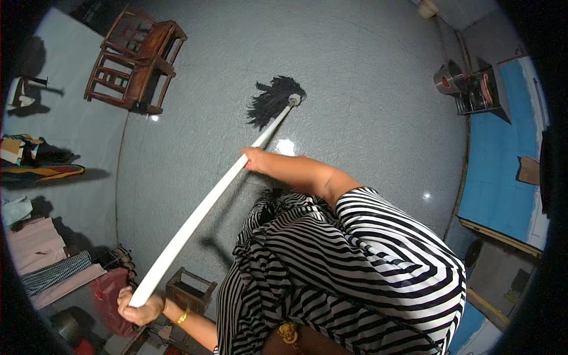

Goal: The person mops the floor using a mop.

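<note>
A mop with a long white handle slants across the view from lower left to upper middle. My left hand grips the handle close to its top end. Lower along the pole, my right hand is wrapped around it. The dark string mop head rests on the grey floor, its strands fanned out to the left of the pale socket.
Two wooden chairs stand side by side at upper left. Garments hang on the left wall, above a red plastic bag. A small wooden stool sits near my left arm. A metal pot and a rack are at right.
</note>
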Tool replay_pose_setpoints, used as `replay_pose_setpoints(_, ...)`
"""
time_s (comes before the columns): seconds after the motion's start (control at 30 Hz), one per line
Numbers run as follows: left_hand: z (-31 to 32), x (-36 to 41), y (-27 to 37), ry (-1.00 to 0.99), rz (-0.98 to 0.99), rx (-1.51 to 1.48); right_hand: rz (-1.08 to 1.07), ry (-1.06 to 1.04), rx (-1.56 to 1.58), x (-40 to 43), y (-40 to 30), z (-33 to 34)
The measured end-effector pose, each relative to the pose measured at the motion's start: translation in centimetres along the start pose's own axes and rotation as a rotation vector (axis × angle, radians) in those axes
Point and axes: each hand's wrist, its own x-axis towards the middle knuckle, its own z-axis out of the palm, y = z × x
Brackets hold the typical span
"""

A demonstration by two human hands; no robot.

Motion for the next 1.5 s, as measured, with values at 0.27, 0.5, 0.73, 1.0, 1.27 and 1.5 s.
replay_pose_setpoints(0.27, 9.6, -4.7, 6.5, -0.084, -0.219, -0.408, -0.124, -0.058, 0.257, 6.7, -10.6, -1.9)
replay_pose_setpoints(0.5, 13.3, -6.2, 9.4, -0.506, 0.238, -0.727, -0.35, -0.031, 0.246, 1.0, -18.4, -1.6)
replay_pose_setpoints(0.73, 15.0, -5.8, 9.5, -0.38, -0.353, -1.038, -0.328, -0.019, 0.308, 0.2, -17.6, 1.8)
replay_pose_setpoints(1.0, 12.0, -2.7, 11.0, -0.599, -0.541, -1.473, -0.213, -0.103, 0.309, 0.3, -13.5, 1.6)
replay_pose_setpoints(1.27, 6.4, -0.7, 8.8, -0.571, -0.585, -1.394, -0.005, -0.177, -0.031, -1.6, -8.5, 0.6)
replay_pose_setpoints(1.5, 0.0, 2.6, 5.3, -0.51, -0.57, -1.347, 0.296, -0.264, -0.189, -2.5, -3.7, 1.3)
